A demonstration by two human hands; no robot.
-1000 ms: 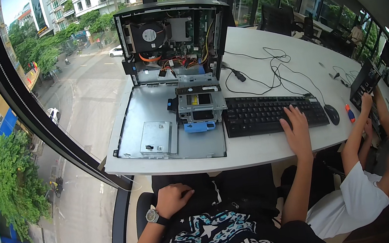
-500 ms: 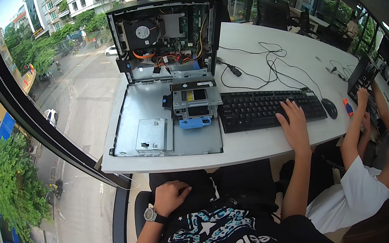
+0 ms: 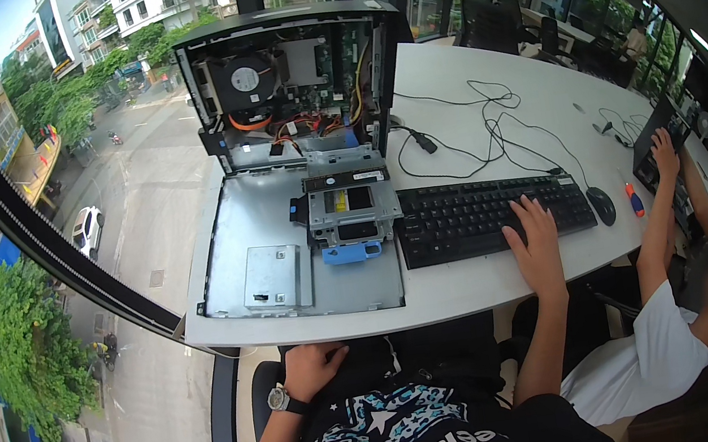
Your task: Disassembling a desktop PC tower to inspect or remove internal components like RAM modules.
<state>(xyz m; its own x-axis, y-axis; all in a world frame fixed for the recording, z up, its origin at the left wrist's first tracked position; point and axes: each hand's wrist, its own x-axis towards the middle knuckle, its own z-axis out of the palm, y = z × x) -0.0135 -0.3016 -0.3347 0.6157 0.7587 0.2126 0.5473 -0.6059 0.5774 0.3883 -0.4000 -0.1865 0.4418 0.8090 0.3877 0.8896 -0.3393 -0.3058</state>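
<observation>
My right hand [image 3: 538,245] lies flat on the black keyboard [image 3: 453,218], its fingers stretched over the keys at the right part. Nothing is held in it. On my lap, below the desk's front edge, rests my left hand [image 3: 310,370] with its fingers curled in; I see nothing in it. An opened computer case [image 3: 390,89] stands upright at the back left, showing a fan [image 3: 247,82] and orange, red and yellow cables. In front of it lies its metal side panel [image 3: 225,239]. On the panel sit a drive bracket [image 3: 317,217] with a blue latch [image 3: 352,253] and a memory module [image 3: 348,179].
A black mouse [image 3: 600,203] and a red-and-blue screwdriver [image 3: 634,200] lie right of the keyboard. Black cables [image 3: 491,134] wind over the white desk [image 3: 472,290]. At the right, a person in a white shirt [image 3: 645,356] reaches toward another dark case [image 3: 663,132]. A window borders the left.
My view has shifted slightly, so the desk's front edge appears lower. Both my hands stay in place. The co-worker's hand has moved up along the other case.
</observation>
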